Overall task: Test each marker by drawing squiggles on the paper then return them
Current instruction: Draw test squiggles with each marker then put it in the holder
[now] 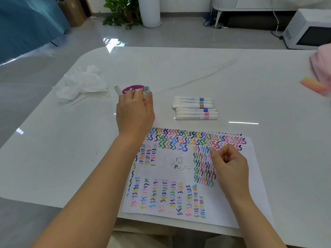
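Observation:
A white sheet of paper [180, 169] covered with rows of coloured squiggles lies at the table's near edge. My left hand [134, 111] reaches over a pink marker cup [133, 87] and its fingers close around a teal-capped marker [146, 90] standing in the cup. A grey-tipped marker [117, 90] leans at the cup's left side. Several white markers [195, 108] lie side by side on the table to the right of the cup. My right hand [229, 163] rests on the paper's right part, fingers curled in, nothing visible in it.
A crumpled white tissue [84, 83] and a thin wooden stick [79, 100] lie left of the cup. At the far right edge sit a pink cloth [322, 63] and an orange-pink block [313, 85]. Beyond the table stand a plant, a white cylinder and a microwave [308, 29].

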